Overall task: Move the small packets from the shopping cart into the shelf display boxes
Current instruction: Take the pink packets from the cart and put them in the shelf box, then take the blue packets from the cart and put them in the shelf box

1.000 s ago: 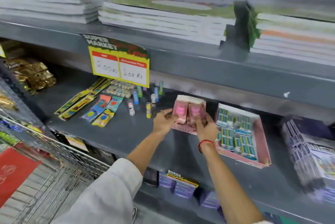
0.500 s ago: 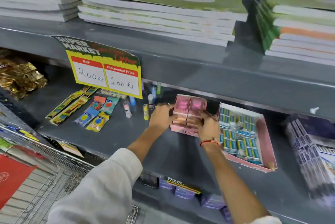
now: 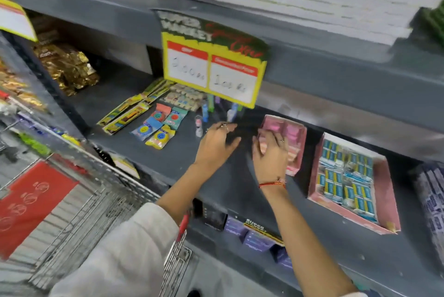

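1. Packets, pink [image 3: 292,132]: they fill the pink display box [image 3: 296,164], which stands on the grey shelf [image 3: 216,183] between the loose sachets and the larger box. A second ago two of them were held upright above the box; now all lie down inside it.
2. Grey shelf: middle tier, with stacked notebooks [image 3: 300,1] on the tier above. The view has swung left since the earlier frames, so the price sign [image 3: 212,66] now hangs near the middle of the picture.
3. Shopping cart [image 3: 79,198]: wire basket at lower left, with a red panel [image 3: 31,203] inside. More of it shows than before.
4. Large display box [image 3: 386,188]: right of the pink one, apart from it, filled with blue-and-yellow packets [image 3: 346,176]. Its place on the shelf is unchanged.
5. Loose sachets [image 3: 159,126]: blue, teal, orange and yellow, lying flat on the shelf left of the hands.
6. Right hand [image 3: 271,155]: palm down, fingers together, pressed on the near left part of the pink box. It pinches nothing; earlier it gripped a packet. A red thread [image 3: 271,184] circles the wrist.
7. Left hand [image 3: 217,145]: blurred, fingers loosely spread, empty, off the box and above bare shelf just left of it. Half a second ago it touched the box's left side.
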A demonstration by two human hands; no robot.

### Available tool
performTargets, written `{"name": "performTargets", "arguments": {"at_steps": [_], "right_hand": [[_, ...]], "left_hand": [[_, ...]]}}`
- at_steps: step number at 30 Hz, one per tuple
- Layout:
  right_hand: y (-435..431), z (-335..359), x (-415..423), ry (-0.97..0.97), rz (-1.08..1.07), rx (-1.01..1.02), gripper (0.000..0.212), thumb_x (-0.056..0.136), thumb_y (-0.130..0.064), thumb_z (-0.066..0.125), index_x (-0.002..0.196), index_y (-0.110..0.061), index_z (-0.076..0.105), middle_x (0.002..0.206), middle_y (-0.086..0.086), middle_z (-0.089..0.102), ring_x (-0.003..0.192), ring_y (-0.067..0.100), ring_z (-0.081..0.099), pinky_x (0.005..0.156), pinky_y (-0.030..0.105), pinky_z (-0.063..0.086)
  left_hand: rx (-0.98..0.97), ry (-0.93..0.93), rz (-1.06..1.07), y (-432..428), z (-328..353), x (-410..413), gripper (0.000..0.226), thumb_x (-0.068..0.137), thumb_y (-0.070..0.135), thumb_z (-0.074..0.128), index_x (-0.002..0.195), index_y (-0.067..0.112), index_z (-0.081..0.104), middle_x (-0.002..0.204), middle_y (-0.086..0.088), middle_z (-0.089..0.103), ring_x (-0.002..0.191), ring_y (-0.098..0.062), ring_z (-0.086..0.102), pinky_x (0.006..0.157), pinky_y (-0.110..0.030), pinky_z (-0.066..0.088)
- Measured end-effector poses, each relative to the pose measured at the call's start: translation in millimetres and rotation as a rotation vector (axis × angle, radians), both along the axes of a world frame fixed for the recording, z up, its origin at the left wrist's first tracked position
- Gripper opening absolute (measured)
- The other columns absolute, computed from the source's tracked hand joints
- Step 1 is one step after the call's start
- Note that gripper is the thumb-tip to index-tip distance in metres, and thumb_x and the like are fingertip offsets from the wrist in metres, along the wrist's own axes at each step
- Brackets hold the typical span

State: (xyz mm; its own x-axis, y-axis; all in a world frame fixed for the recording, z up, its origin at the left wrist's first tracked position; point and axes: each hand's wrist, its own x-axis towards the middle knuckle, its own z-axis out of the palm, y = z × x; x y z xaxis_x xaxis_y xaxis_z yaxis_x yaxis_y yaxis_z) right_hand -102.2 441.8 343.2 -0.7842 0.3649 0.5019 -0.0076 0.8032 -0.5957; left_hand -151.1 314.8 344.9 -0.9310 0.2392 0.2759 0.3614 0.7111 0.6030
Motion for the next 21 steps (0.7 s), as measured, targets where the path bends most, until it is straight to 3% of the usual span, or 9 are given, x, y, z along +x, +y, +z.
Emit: {"name": "performTargets", "arguments": {"at_steps": [3, 8, 11, 14, 21], "right_hand": [[-48, 3, -2, 0.058, 0.161, -0.020, 0.014, 0.084, -0.005, 0.062, 0.095, -0.001, 0.069, 0.095, 0.017, 0.070, 0.092, 0.037, 0.060, 0.083, 0.037, 0.045], [-137, -11, -3, -0.015, 0.428, -0.053, 0.012, 0.083, -0.004, 0.062, 0.091, 0.000, 0.070, 0.089, 0.017, 0.071, 0.089, 0.035, 0.063, 0.085, 0.037, 0.047], [-191, -37, 4, -0.183, 0.610, -0.042, 0.015, 0.085, -0.007, 0.059, 0.096, -0.002, 0.069, 0.095, 0.016, 0.071, 0.095, 0.034, 0.062, 0.086, 0.031, 0.041], [-232, -68, 15, -0.349, 0.735, -0.019, 0.016, 0.085, -0.007, 0.058, 0.096, -0.002, 0.069, 0.094, 0.018, 0.071, 0.094, 0.034, 0.061, 0.085, 0.038, 0.046], [-294, -152, 38, -0.731, 0.846, 0.137, 0.018, 0.091, -0.014, 0.052, 0.103, -0.007, 0.064, 0.106, 0.012, 0.068, 0.102, 0.028, 0.059, 0.084, 0.041, 0.053]], "left_hand": [[0.072, 0.018, 0.078, -47, 1, 11, 0.029, 0.086, 0.020, 0.062, 0.113, 0.013, 0.067, 0.113, -0.009, 0.069, 0.108, -0.026, 0.061, 0.089, -0.040, 0.051], [0.141, -0.021, 0.319, -141, -16, 39, 0.022, 0.085, 0.017, 0.062, 0.104, 0.009, 0.069, 0.102, -0.010, 0.073, 0.095, -0.024, 0.067, 0.083, -0.034, 0.054], [0.152, -0.079, 0.502, -202, -42, 69, 0.019, 0.086, 0.019, 0.061, 0.101, 0.013, 0.070, 0.097, -0.006, 0.074, 0.084, -0.019, 0.069, 0.075, -0.030, 0.055], [0.179, -0.226, 0.637, -250, -77, 98, 0.024, 0.089, 0.022, 0.059, 0.105, 0.007, 0.069, 0.102, -0.010, 0.073, 0.090, -0.021, 0.068, 0.080, -0.038, 0.057], [0.197, -0.464, 0.847, -303, -162, 153, 0.024, 0.087, 0.015, 0.060, 0.104, 0.001, 0.069, 0.093, -0.015, 0.074, 0.087, -0.025, 0.068, 0.078, -0.033, 0.054]]}}
